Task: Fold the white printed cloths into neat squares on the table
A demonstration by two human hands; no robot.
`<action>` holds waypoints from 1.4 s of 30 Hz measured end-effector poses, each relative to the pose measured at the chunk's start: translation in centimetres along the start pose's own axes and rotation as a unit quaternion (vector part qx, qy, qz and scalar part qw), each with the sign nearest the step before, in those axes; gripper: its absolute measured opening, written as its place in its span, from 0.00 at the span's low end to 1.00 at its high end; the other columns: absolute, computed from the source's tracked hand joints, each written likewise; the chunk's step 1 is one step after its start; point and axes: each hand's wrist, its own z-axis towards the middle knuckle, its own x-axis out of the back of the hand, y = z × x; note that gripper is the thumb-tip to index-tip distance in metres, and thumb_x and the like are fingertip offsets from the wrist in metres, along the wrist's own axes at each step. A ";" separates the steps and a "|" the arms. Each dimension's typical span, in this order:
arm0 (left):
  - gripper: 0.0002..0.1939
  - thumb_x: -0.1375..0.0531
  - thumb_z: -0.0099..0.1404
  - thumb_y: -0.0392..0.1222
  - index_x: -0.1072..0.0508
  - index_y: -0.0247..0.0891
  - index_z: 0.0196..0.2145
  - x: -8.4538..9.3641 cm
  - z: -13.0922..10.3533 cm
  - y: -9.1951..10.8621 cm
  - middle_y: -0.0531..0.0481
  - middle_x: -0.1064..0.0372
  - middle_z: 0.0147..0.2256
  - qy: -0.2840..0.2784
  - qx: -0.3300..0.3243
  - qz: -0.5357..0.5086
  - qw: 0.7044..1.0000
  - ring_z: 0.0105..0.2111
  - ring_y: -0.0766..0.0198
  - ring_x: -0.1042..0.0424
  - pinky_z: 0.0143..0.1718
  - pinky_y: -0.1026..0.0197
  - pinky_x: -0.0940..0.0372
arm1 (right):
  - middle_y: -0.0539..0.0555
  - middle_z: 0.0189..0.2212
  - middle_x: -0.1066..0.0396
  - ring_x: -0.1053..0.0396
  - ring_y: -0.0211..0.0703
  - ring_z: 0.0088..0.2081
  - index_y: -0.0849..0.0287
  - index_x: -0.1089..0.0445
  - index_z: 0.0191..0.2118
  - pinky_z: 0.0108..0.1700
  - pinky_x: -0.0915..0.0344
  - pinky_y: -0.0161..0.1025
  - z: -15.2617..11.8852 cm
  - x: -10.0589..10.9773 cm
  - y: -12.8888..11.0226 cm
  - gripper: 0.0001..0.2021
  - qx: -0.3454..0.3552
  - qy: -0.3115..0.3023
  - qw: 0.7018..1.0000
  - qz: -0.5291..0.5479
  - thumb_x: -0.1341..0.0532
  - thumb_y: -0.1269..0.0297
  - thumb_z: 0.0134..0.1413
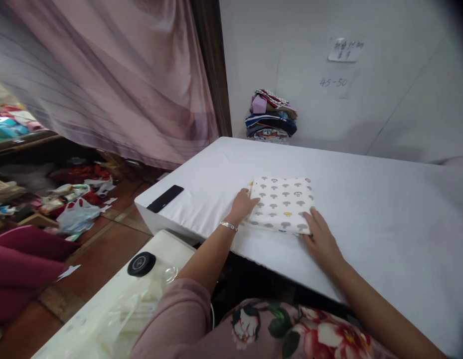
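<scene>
A folded white cloth (281, 203) printed with grey mushrooms and a few yellow ones lies flat on the white-covered table (366, 209). My left hand (243, 204), with a silver bracelet at the wrist, grips the cloth's left edge, its thumb on top. At the lower right corner of the cloth, my right hand (321, 234) holds the edge between thumb and fingers. Some fingertips of both hands are hidden at or under the fabric.
Folded clothes (271, 119) are stacked beyond the table's far edge, by the wall. A black phone-like object (165, 198) lies at the table's left corner. Nearer me, a white surface (104, 299) bears a round black object (141, 264) and clear plastic. A pink curtain (141, 75) hangs at left.
</scene>
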 end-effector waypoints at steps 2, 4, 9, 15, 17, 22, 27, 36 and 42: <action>0.32 0.35 0.52 0.42 0.37 0.36 0.54 0.0 0.2 0.1 0.38 0.33 0.50 -0.014 0.004 0.013 1.000 0.48 0.51 0.32 0.46 0.58 0.40 | 0.58 0.66 0.55 0.54 0.54 0.65 0.54 0.49 0.64 0.61 0.45 0.55 0.0 0.1 -0.1 0.29 -0.029 -0.002 1.000 0.009 0.47 0.61 0.56; 0.29 0.37 0.53 0.38 0.36 0.37 0.53 0.3 0.6 0.3 0.39 0.31 0.49 -0.015 -0.005 0.008 1.000 0.47 0.53 0.31 0.44 0.59 0.39 | 0.60 0.65 0.53 0.52 0.56 0.64 0.56 0.51 0.64 0.60 0.44 0.55 0.1 0.4 -0.3 0.31 -0.068 -0.006 0.998 0.016 0.46 0.59 0.56; 0.27 0.41 0.55 0.35 0.36 0.39 0.53 0.7 1.3 -0.2 0.42 0.30 0.48 0.028 -0.027 -0.028 0.999 0.44 0.57 0.30 0.43 0.60 0.39 | 0.62 0.57 0.39 0.39 0.59 0.56 0.59 0.54 0.65 0.55 0.41 0.56 0.6 1.1 -0.8 0.37 -0.138 -0.023 0.990 0.035 0.43 0.56 0.51; 0.24 0.40 0.55 0.36 0.35 0.37 0.51 -0.1 1.2 -1.3 0.39 0.31 0.49 0.007 0.007 0.004 1.000 0.48 0.53 0.31 0.46 0.59 0.40 | 0.64 0.59 0.41 0.40 0.59 0.57 0.60 0.56 0.66 0.55 0.41 0.54 0.9 0.8 -1.1 0.39 -0.195 -0.012 0.978 0.073 0.43 0.54 0.51; 0.24 0.40 0.56 0.37 0.35 0.38 0.51 -0.2 1.2 -1.3 0.40 0.31 0.49 0.004 0.001 0.023 1.000 0.48 0.53 0.31 0.46 0.58 0.40 | 0.62 0.60 0.42 0.40 0.58 0.57 0.57 0.56 0.66 0.55 0.40 0.53 0.9 0.6 -1.0 0.39 -0.207 -0.003 0.973 0.097 0.43 0.55 0.51; 0.22 0.43 0.58 0.36 0.36 0.39 0.51 -0.1 0.9 -0.8 0.44 0.30 0.49 0.002 -0.017 0.076 0.997 0.47 0.56 0.31 0.45 0.60 0.39 | 0.57 0.61 0.43 0.42 0.51 0.60 0.55 0.53 0.65 0.57 0.41 0.49 0.5 0.0 -0.6 0.35 -0.172 0.011 0.980 0.102 0.45 0.63 0.51; 0.20 0.45 0.59 0.36 0.35 0.39 0.50 -0.1 0.4 -0.7 0.43 0.30 0.49 0.005 -0.035 0.086 0.996 0.48 0.56 0.31 0.46 0.59 0.39 | 0.55 0.61 0.43 0.44 0.50 0.60 0.54 0.53 0.65 0.57 0.41 0.49 0.1 0.3 -0.6 0.33 -0.148 -0.012 0.988 0.050 0.47 0.64 0.52; 0.19 0.47 0.61 0.37 0.36 0.38 0.50 -0.6 0.1 -0.9 0.42 0.32 0.50 0.010 -0.042 0.107 0.993 0.49 0.56 0.33 0.48 0.58 0.39 | 0.58 0.56 0.36 0.36 0.53 0.54 0.55 0.49 0.64 0.50 0.36 0.47 0.3 1.4 0.7 0.30 -0.161 -0.066 0.985 -0.021 0.47 0.60 0.55; 0.21 0.47 0.62 0.42 0.38 0.37 0.53 -0.5 -0.4 -1.0 0.39 0.37 0.54 0.025 -0.017 0.115 0.993 0.53 0.52 0.36 0.49 0.55 0.40 | 0.56 0.57 0.37 0.36 0.52 0.54 0.55 0.48 0.64 0.50 0.36 0.47 0.0 0.7 1.3 0.31 -0.142 -0.050 0.989 -0.003 0.47 0.63 0.53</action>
